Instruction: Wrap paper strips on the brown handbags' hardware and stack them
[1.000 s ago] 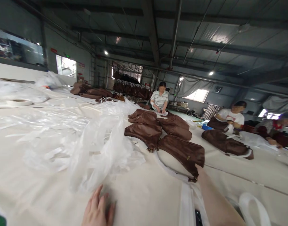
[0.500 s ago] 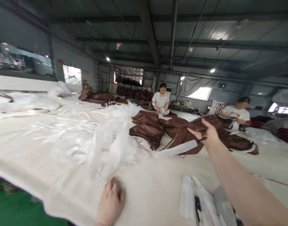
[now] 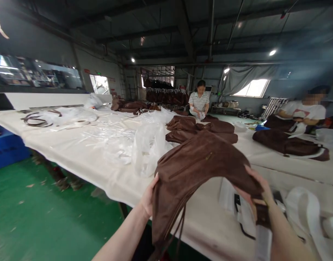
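Cream cloth drapes the long desk [image 3: 123, 185]; above its near edge I see a soft, crescent-shaped brown bag [image 3: 193, 165], each end gripped by a partly curled hand, left [image 3: 149, 195] and right [image 3: 257, 188].

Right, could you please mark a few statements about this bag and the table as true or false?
1. The left hand and right hand both hold the brown bag. True.
2. The bag's curved opening faces the ceiling. False: it faces downward, toward the wearer.
3. Crumpled translucent plastic lies on the table. True.
4. The person in the striped shirt is beyond the table's near edge, past more brown bags. True.
5. The floor is red. False: the floor is green.
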Available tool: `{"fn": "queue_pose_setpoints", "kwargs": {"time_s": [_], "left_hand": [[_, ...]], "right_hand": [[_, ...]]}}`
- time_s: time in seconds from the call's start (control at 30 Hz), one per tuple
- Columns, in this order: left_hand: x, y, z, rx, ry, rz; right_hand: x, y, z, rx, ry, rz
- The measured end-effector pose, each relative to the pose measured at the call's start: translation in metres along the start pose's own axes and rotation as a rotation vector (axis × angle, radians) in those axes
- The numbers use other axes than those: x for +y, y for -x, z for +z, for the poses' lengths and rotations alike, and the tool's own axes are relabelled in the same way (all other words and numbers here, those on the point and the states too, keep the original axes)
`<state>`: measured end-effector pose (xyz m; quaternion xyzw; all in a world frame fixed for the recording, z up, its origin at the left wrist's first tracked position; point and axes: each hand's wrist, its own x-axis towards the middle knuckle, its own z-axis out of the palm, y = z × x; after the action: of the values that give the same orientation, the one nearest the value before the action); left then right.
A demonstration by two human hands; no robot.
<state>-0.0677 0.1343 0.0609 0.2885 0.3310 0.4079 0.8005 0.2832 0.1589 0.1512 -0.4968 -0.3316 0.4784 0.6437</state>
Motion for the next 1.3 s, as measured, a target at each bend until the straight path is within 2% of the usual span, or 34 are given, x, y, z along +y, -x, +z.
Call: {"fn": "queue_pose_setpoints", "kwargs": {"time_s": [0.1, 0.17, 0.23, 0.33, 0.4, 0.5, 0.6, 0.67, 0.7, 0.73, 0.8, 0.83, 0.87, 0.93, 1.0, 1.07, 1.2, 1.3], "left_hand": [[-0.005, 0.006, -0.023, 0.228, 0.000, 0.008], [-0.011, 0.006, -0.038, 0.354, -0.092, 0.056], [-0.017, 0.003, -0.048, 0.413, -0.221, 0.112], [-0.020, -0.009, -0.051, 0.507, -0.434, 0.171], [-0.017, -0.023, -0.048, 0.576, -0.567, 0.229], [-0.005, -0.043, -0.044, 0.601, -0.734, 0.302], [0.012, -0.058, -0.048, 0.650, -0.976, 0.271], [0.019, -0.063, -0.052, 0.762, -1.191, 0.228], [0.019, -0.063, -0.052, 0.857, -1.287, 0.251], [0.017, -0.063, -0.051, 0.962, -1.366, 0.328], [0.005, -0.059, -0.041, 1.094, -1.482, 0.625], [-0.004, -0.055, -0.032, 1.087, -1.534, 0.800], [-0.015, -0.051, -0.022, 1.007, -1.595, 0.949], [-0.037, -0.043, 0.001, 0.754, -1.719, 1.099], [-0.057, -0.039, 0.022, 0.560, -1.807, 1.118], [-0.074, -0.037, 0.037, 0.462, -1.841, 1.090], [-0.094, -0.032, 0.049, 0.393, -1.804, 1.049], [-0.098, -0.023, 0.049, 0.362, -1.760, 1.023]], "right_hand": [[0.065, 0.038, -0.027, -0.046, 0.129, 0.245], [0.101, 0.059, -0.045, -0.133, 0.304, 0.313], [0.130, 0.076, -0.060, -0.203, 0.556, 0.227], [0.158, 0.091, -0.074, -0.166, 0.847, 0.058], [0.169, 0.095, -0.077, -0.103, 0.913, -0.007], [0.177, 0.097, -0.075, -0.059, 0.946, -0.098], [0.176, 0.102, -0.074, -0.034, 1.016, -0.138], [0.171, 0.107, -0.076, -0.044, 1.101, -0.132], [0.168, 0.110, -0.079, -0.060, 1.141, -0.121], [0.164, 0.112, -0.082, -0.071, 1.171, -0.110], [0.157, 0.114, -0.092, -0.067, 1.201, -0.105], [0.154, 0.114, -0.097, -0.055, 1.208, -0.117], [0.151, 0.113, -0.103, -0.040, 1.217, -0.135], [0.147, 0.108, -0.111, -0.017, 1.265, -0.162], [0.143, 0.100, -0.113, 0.031, 1.344, -0.201], [0.140, 0.091, -0.111, 0.117, 1.458, -0.283], [0.137, 0.075, -0.101, 0.218, 1.675, -0.446], [0.138, 0.070, -0.101, 0.231, 1.619, -0.463]]}}
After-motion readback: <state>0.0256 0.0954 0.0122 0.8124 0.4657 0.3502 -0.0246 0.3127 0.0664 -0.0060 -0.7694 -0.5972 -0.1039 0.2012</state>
